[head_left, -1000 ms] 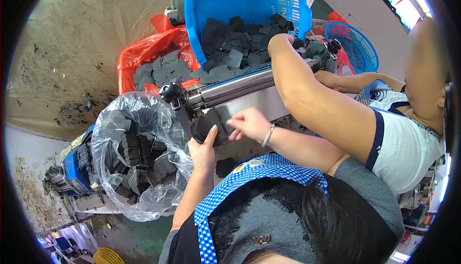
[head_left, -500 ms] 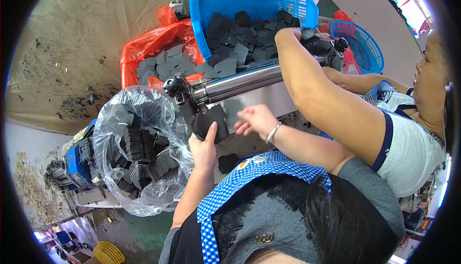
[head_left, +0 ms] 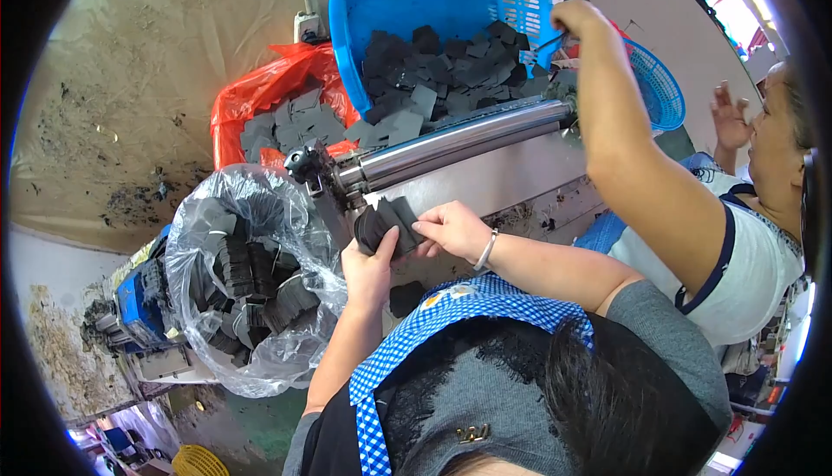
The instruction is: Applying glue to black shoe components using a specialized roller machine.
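Note:
In front of the metal roller's left end, my left hand (head_left: 366, 270) grips a small stack of thin black sheets (head_left: 374, 226), thumb across its front. From the right, my right hand (head_left: 455, 230) has its fingers and thumb closed on the stack's right-hand sheets. A white bracelet circles my right wrist. The polished roller (head_left: 468, 144) slants across a machine just beyond both hands. To the left of my left hand, a clear plastic bag (head_left: 192, 255) holds bundled stacks of black pieces (head_left: 251, 268). One dark piece (head_left: 406, 297) lies below my hands.
Behind the roller, a blue basket (head_left: 347, 47) leans with many loose dark squares spilling toward it. A red bag (head_left: 227, 125) with similar squares lies beside it. At right, a co-worker's arm (head_left: 620, 121) reaches over the roller's end near a round blue basket (head_left: 667, 99).
My right hand has moved left and closed on the black sheets. The co-worker's near hand has lifted away from the roller's right end; their other hand is now raised.

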The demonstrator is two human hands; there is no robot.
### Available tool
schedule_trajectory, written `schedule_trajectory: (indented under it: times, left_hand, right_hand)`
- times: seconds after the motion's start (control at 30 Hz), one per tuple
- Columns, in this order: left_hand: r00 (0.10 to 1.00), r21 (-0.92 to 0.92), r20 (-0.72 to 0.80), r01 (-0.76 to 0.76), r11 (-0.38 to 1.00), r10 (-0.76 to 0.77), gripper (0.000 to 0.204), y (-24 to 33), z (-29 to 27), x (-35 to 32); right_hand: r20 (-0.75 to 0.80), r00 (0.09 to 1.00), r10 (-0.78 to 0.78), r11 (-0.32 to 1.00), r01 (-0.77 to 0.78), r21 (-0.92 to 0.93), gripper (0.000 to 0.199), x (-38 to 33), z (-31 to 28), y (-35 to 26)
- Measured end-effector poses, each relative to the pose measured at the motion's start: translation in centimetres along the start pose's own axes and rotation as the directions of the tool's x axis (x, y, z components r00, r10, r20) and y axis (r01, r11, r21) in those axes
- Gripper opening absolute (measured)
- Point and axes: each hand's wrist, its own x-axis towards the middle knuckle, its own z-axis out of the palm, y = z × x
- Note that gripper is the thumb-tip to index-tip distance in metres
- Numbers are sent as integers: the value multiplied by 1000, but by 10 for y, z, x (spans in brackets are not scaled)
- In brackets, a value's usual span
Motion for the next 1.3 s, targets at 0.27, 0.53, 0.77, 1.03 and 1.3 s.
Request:
schedule_trajectory:
  times: [0.27,0.53,0.77,1.03,1.3]
  left_hand:
    - [978,417,-75,-147,897,195,12,5,0,-2]
    - [981,358,-39,-165,919,192,14,-3,-1,4]
    - [996,40,-92,-5,999,9,15,5,-2,3]
    - [953,411,-110,-216,886,284,14,-3,-4,5]
    - [984,92,-160,-61,994,75,14,7,-4,2]
  right_hand:
    - [23,999,-24,995,21,96,26,-4,0,-17]
    - [41,975,220,902,-219,372,28,-8,1,-10]
    - [41,986,159,917,-163,365,23,-3,7,-2]
    - [-73,995,74,964,-53,262,24,2,1,-5]
    - [-205,924,322,831,-173,528,22,8,-14,-17]
